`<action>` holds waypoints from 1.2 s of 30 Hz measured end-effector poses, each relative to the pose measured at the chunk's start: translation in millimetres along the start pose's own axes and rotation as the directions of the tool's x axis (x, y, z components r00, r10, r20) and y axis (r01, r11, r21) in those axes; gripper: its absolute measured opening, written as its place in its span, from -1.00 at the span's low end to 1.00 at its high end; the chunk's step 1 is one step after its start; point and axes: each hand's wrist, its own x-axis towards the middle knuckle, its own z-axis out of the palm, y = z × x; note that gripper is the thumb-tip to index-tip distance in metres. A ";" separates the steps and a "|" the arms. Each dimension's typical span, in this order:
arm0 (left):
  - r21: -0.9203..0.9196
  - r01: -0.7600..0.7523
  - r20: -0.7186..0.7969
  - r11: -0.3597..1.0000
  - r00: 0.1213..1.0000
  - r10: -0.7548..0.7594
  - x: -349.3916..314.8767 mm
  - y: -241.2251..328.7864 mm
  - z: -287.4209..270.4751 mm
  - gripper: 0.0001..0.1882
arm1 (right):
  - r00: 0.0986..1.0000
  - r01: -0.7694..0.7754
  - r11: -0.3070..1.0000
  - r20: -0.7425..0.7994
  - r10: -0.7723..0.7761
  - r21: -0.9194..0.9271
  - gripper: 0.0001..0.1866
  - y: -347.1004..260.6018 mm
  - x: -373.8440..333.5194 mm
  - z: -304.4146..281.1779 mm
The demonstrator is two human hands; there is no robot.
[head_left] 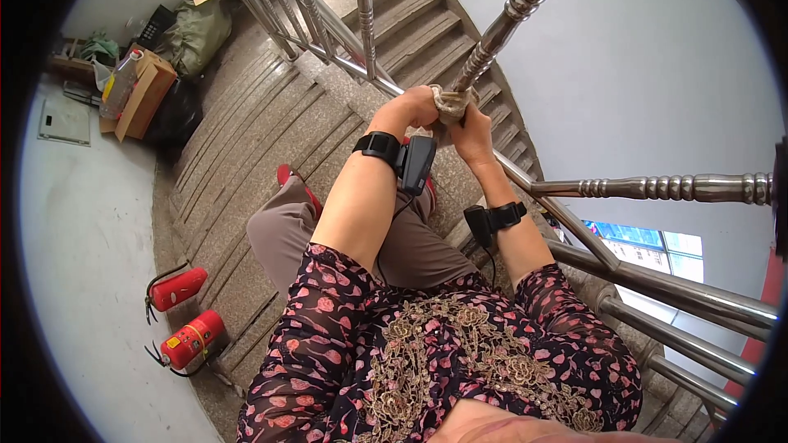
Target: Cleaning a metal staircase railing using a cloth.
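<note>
A beige cloth (451, 103) is wrapped around a shiny metal baluster (492, 39) of the stair railing, bunched near its lower end. My left hand (419, 107) closes on the cloth from the left side. From the right, my right hand (474, 134) grips the same cloth against the post, its fingers partly hidden behind the bundle. Each of my wrists wears a black strap with a small black box, the left box (417, 166) being the larger in view.
Granite steps (246, 148) curve down on the left, and another flight (410, 25) lies beyond the railing. Two red fire extinguishers (191, 340) stand by the left wall. A cardboard box (146, 97) with bottles and a green sack (195, 37) sit at the far left.
</note>
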 end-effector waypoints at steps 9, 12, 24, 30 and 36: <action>-0.330 -0.121 -0.311 0.936 0.950 0.013 -15.4 16.1 -18.6 -0.77 | 0.997 0.050 0.999 -0.053 -0.051 -0.022 -0.83 -41.9 -8.2 -8.9; -0.227 -0.195 -0.624 0.954 0.782 0.011 -3.0 9.7 -23.0 -0.79 | 0.968 0.220 0.973 -0.113 -0.226 -0.065 -0.85 -57.5 -1.6 2.0; 0.051 -0.745 -0.991 0.665 -0.120 -0.059 -44.7 65.2 -54.7 -0.44 | 0.722 0.573 0.812 -0.403 -0.562 -0.106 -0.83 -178.2 136.8 15.3; 0.093 -0.564 -0.983 0.821 -0.181 -0.012 -37.1 73.5 -59.8 -0.40 | 0.650 0.613 0.745 -0.370 -0.664 -0.263 -0.78 -201.3 216.8 36.1; 0.020 -0.556 -0.997 0.831 -0.077 -0.028 -30.3 52.2 -70.7 -0.49 | 0.707 0.653 0.757 -0.332 -0.625 -0.033 -0.79 -184.5 224.4 37.4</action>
